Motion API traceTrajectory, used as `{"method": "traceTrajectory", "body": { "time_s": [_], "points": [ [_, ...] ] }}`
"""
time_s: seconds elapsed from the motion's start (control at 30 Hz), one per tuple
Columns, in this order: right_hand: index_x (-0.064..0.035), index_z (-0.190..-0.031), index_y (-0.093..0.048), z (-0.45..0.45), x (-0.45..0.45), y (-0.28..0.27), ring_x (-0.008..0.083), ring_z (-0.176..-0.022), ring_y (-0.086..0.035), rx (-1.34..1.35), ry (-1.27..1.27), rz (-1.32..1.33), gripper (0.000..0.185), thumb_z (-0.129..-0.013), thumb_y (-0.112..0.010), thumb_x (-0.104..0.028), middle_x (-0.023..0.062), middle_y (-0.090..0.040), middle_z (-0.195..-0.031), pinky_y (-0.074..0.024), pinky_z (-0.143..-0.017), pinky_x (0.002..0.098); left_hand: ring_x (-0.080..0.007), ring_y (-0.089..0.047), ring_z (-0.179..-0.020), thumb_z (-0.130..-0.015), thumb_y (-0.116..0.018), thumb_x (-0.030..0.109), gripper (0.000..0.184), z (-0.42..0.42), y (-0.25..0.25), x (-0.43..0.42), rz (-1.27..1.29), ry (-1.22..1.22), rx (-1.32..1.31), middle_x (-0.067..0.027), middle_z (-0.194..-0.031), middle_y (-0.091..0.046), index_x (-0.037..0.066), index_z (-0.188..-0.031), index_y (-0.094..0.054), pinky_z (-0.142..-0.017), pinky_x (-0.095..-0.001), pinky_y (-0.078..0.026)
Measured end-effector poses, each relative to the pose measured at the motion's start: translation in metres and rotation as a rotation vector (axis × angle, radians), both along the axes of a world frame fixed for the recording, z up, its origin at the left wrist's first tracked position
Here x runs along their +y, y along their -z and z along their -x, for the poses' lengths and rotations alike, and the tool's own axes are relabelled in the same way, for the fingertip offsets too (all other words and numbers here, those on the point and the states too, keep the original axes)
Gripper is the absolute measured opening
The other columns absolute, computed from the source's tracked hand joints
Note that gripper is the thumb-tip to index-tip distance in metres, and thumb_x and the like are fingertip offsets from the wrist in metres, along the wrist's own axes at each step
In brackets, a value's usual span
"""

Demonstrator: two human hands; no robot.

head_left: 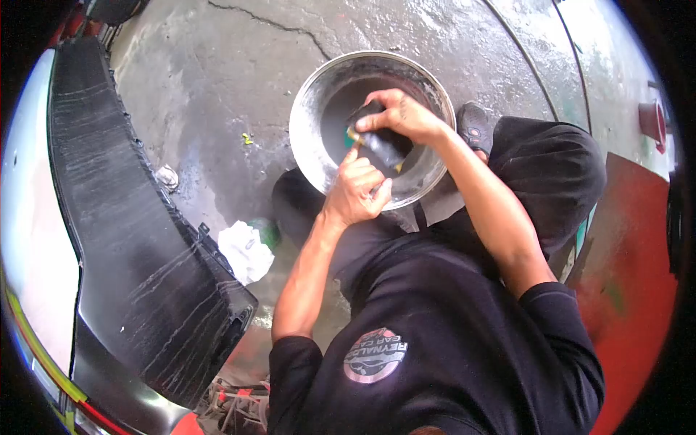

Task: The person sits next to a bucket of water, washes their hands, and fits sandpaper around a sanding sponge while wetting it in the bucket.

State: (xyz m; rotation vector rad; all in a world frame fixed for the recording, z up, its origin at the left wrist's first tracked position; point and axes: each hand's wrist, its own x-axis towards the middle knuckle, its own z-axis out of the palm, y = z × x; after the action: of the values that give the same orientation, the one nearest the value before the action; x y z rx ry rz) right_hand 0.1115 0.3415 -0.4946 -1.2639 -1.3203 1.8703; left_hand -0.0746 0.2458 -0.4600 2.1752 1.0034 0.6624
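My right hand (402, 116) reaches over a round metal basin (304, 138) and grips a dark, flat, glossy piece (383, 147) with yellowish edges, possibly a sanding pad. A bit of green (348, 138) shows beside it; I cannot tell whether it belongs to the piece. My left hand (355, 190) is at the basin's near rim. Its index finger points up to the yellowish edge of the dark piece, and its other fingers are curled in. Whatever those curled fingers hold, if anything, is hidden. Greyish liquid seems to fill the basin's bottom.
At left stands a long black panel (138, 217) with pale streaks. A crumpled white cloth or bag (245, 251) lies on the wet concrete floor (217, 94), near something green. A red panel (623, 290) is at right, with a reddish pot (652, 123) beyond. Dark hoses cross the floor.
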Motion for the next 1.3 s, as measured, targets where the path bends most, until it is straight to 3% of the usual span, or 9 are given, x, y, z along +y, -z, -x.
{"method": "traceTrajectory", "body": {
  "time_s": [0.13, 0.43, 0.63, 0.83, 0.97, 1.1, 1.17, 1.23, 1.3],
  "points": [
    [0.0002, -0.093, -0.069, 0.017, -0.019, 0.014, 0.0101, -0.073, -0.059, -0.07, -0.032, -0.077, 0.027, -0.081, -0.085, -0.017, 0.0028, -0.068, -0.079, -0.0473, -0.067, 0.0301, -0.0288, -0.056, -0.062, -0.072, -0.07, 0.005, 0.01, 0.0, -0.002, -0.004, -0.004, -0.011, -0.04, -0.009, -0.059, -0.054, 0.004, -0.064, -0.064, -0.078, -0.0457, -0.045],
    [0.0003, -0.105, -0.068, -0.005, 0.0, 0.021, 0.0112, -0.079, -0.057, -0.141, 0.159, -0.091, 0.038, -0.083, -0.085, -0.026, 0.0024, -0.067, -0.085, -0.0487, -0.074, 0.0312, -0.0243, -0.053, -0.058, -0.072, -0.069, 0.004, 0.012, 0.0, -0.001, 0.003, -0.05, 0.054, -0.016, -0.0065, -0.059, -0.053, 0.004, -0.062, -0.062, -0.121, -0.0624, -0.029],
    [-0.0001, -0.105, -0.07, 0.003, -0.003, 0.004, 0.0138, -0.089, -0.064, -0.054, -0.195, -0.174, 0.034, -0.08, -0.085, -0.018, 0.0073, -0.074, -0.091, -0.05, -0.081, 0.0335, -0.0275, -0.053, -0.061, -0.071, -0.069, 0.003, 0.012, -0.002, -0.002, 0.002, -0.055, -0.03, -0.139, -0.0079, -0.06, -0.051, 0.004, -0.063, -0.061, -0.082, -0.0455, -0.051],
    [0.0045, -0.115, -0.068, 0.022, -0.021, 0.04, 0.0211, -0.097, -0.069, -0.124, 0.02, 0.116, 0.047, -0.077, -0.085, -0.017, 0.0171, -0.073, -0.098, -0.0514, -0.09, 0.0359, -0.0262, -0.057, -0.063, -0.075, -0.071, 0.004, 0.013, -0.002, 0.0, 0.002, -0.046, 0.033, -0.085, -0.0107, -0.063, -0.056, 0.002, -0.066, -0.062, -0.065, -0.0376, -0.046],
    [0.008, -0.125, -0.064, 0.019, -0.002, 0.043, 0.0445, -0.112, -0.067, -0.6, 0.025, -0.316, 0.054, -0.08, -0.075, -0.018, 0.0287, -0.07, -0.115, -0.0526, -0.099, 0.044, -0.0158, -0.063, -0.06, -0.096, -0.063, 0.014, 0.023, -0.007, 0.003, 0.012, 0.613, -0.398, -0.219, -0.0092, -0.07, -0.068, -0.001, -0.078, -0.068, -0.055, -0.0317, -0.048],
    [-0.0031, -0.126, -0.065, 0.019, 0.032, 0.098, 0.0408, -0.114, -0.067, -1.044, 0.072, -0.391, 0.041, -0.092, -0.058, -0.025, 0.025, -0.07, -0.119, -0.0514, -0.101, 0.0492, -0.0126, -0.068, -0.072, -0.096, -0.057, 0.011, 0.02, -0.018, 0.056, 0.074, 0.975, -0.501, -0.456, -0.009, -0.074, -0.07, 0.001, -0.106, -0.071, -0.064, -0.028, -0.051],
    [-0.006, -0.131, -0.063, 0.026, 0.037, 0.128, 0.0408, -0.116, -0.066, -0.84, 0.344, -0.147, 0.04, -0.099, -0.051, -0.028, 0.025, -0.068, -0.123, -0.0514, -0.102, 0.0492, -0.0235, -0.071, -0.077, -0.094, -0.054, 0.014, 0.027, -0.026, 0.079, 0.11, 0.927, -0.45, -0.014, -0.0161, -0.089, -0.074, -0.002, -0.108, -0.07, -0.07, -0.0392, -0.056],
    [-0.0097, -0.123, -0.069, 0.027, 0.012, 0.133, 0.0376, -0.118, -0.066, -1.039, -0.046, -0.275, 0.035, -0.098, -0.05, -0.024, 0.0199, -0.067, -0.129, -0.0512, -0.1, 0.0496, -0.0302, -0.072, -0.081, -0.093, -0.051, 0.015, 0.031, -0.025, 0.148, 0.123, 0.746, -0.287, 0.479, -0.0194, -0.1, -0.075, -0.003, -0.11, -0.07, -0.077, -0.0455, -0.057],
    [-0.0076, -0.12, -0.071, 0.023, 0.003, 0.149, 0.0381, -0.117, -0.067, -0.994, -0.308, -0.178, 0.034, -0.096, -0.052, -0.021, 0.0219, -0.069, -0.125, -0.0528, -0.098, 0.0485, -0.0383, -0.065, -0.12, -0.09, -0.047, 0.018, 0.042, -0.03, 0.177, 0.109, 0.73, 0.033, 0.705, -0.0297, -0.127, -0.064, -0.005, -0.115, -0.071, -0.101, -0.0461, -0.05]
  ]
}}
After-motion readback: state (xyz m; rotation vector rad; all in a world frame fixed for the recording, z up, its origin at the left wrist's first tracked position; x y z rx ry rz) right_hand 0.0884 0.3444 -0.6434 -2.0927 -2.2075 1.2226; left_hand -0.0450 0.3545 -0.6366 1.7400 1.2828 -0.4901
